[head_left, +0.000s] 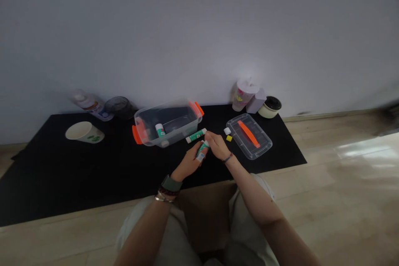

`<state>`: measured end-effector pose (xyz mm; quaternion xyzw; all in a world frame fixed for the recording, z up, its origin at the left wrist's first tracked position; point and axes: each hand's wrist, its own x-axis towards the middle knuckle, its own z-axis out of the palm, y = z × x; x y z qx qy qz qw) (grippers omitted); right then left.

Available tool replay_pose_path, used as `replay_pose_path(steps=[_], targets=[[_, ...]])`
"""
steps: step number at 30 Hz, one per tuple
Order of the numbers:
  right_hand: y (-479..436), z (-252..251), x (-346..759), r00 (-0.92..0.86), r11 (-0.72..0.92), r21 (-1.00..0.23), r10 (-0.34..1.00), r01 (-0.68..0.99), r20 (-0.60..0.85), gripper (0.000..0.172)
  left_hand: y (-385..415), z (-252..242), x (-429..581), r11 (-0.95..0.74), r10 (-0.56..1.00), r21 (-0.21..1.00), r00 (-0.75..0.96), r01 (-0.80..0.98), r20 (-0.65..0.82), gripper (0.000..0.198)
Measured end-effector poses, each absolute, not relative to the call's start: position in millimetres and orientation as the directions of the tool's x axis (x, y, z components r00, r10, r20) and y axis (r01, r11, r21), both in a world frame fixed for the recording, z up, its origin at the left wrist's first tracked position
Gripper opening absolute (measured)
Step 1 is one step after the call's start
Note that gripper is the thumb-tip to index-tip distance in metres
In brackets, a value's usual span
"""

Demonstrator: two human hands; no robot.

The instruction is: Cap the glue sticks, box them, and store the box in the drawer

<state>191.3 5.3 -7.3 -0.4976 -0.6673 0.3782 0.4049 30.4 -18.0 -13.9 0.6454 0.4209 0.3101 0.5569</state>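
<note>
My left hand (190, 160) is wrapped round a green-and-white glue stick (202, 151), which it holds tilted above the black table. My right hand (217, 144) closes its fingers on the white top end of the same stick. Just beyond my hands lies a second green glue stick (196, 135). To the left, an open clear box (182, 129) with orange clips holds another glue stick (160, 129). Right of my hands are a white piece (227, 131) and a yellow piece (229, 138), beside a clear lid (263, 143) with an orange handle.
The black table (124, 183) stands against a wall. On its left are a paper cup (81, 132), a spray bottle (93, 106) and a dark round container (120, 108). At the back right stand a lidded cup (243, 95), a pale box (256, 101) and a cream pot (268, 110).
</note>
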Motion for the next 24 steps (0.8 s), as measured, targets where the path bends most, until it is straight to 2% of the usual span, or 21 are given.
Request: replay_pose_path(steps=[8, 12, 14, 17, 20, 22, 24], targets=[[6, -7, 192, -0.214, 0.247, -0.863, 0.963, 0.440, 0.166, 0.033, -20, -21, 37, -0.204, 0.935, 0.890, 0.351, 0.407, 0.054, 0.024], [7, -15, 189, -0.176, 0.171, -0.851, 0.980, 0.497, 0.094, 0.032, -20, -22, 36, -0.215, 0.937, 0.793, 0.348, 0.570, 0.004, 0.021], [7, -18, 187, -0.144, 0.153, -0.873, 0.985, 0.463, 0.097, 0.033, -18, -19, 34, -0.221, 0.937, 0.765, 0.350, 0.605, -0.007, 0.022], [5, -14, 188, -0.121, 0.191, -0.905, 0.980, 0.381, 0.156, 0.033, -13, -14, 29, -0.209, 0.918, 0.839, 0.396, 0.502, -0.009, 0.026], [2, -3, 192, -0.179, 0.262, -0.886, 0.962, 0.382, 0.207, 0.028, -10, -11, 26, -0.073, 0.866, 0.964, 0.496, 0.257, -0.067, 0.037], [0, 3, 197, -0.219, 0.304, -0.875, 0.947, 0.377, 0.235, 0.026, -11, -9, 26, 0.033, 0.824, 0.991, 0.557, 0.133, -0.102, 0.043], [-1, 6, 200, -0.233, 0.325, -0.873, 0.939, 0.364, 0.252, 0.026, -12, -9, 26, 0.059, 0.803, 0.993, 0.587, 0.098, -0.106, 0.044]])
